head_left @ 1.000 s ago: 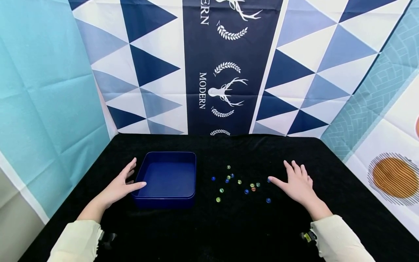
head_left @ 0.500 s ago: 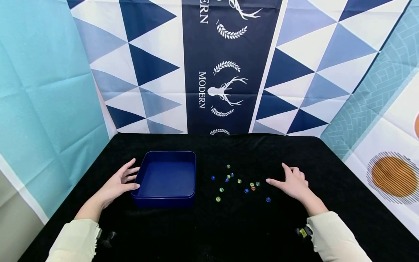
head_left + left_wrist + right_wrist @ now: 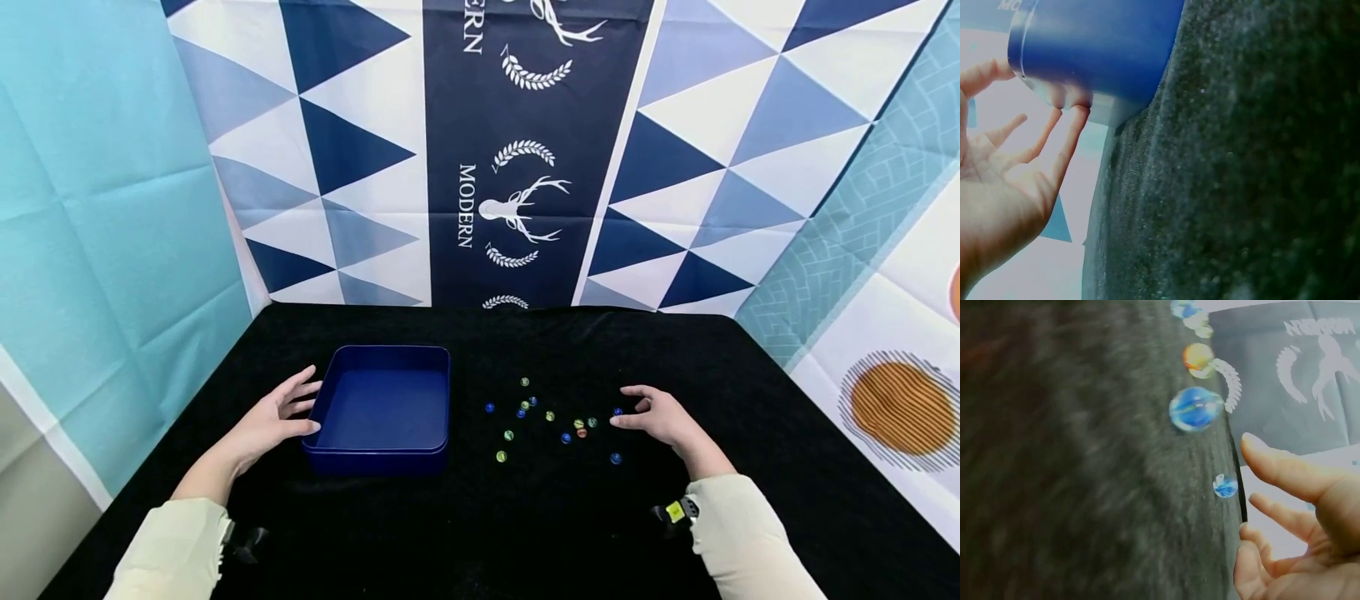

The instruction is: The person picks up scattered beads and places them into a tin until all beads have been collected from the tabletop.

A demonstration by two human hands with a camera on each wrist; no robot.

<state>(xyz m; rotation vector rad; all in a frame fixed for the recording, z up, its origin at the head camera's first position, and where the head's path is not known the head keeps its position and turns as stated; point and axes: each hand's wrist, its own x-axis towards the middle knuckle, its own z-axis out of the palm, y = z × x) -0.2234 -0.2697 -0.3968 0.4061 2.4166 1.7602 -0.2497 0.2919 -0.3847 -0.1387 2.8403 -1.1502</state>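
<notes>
A square dark blue box [image 3: 375, 463] stands at left with its top uncovered and nothing inside. My left hand [image 3: 264, 429] rests on the box's left side, fingers extended; in the left wrist view, fingertips [image 3: 1079, 111] touch its outer wall. Glass marbles in blue, green, yellow and orange lie loose to the right of the box. My right hand [image 3: 663, 419] hovers at the right end of this group, thumb and index finger apart on either side of a blue marble [image 3: 617, 412]. In the right wrist view a small blue marble [image 3: 1225, 485] sits beside the fingers, untouched.
Black cloth [image 3: 465, 533] covers the table. Another blue marble [image 3: 616, 458] lies nearer me than the right hand, and an orange marble [image 3: 581, 433] lies to its left. A patterned curtain [image 3: 502, 150] hangs behind the table's far edge.
My right hand has moved slightly left and nearer the table, its fingers drawing in around the blue marble. The left hand has shifted from over the box's rim to its outer side.
</notes>
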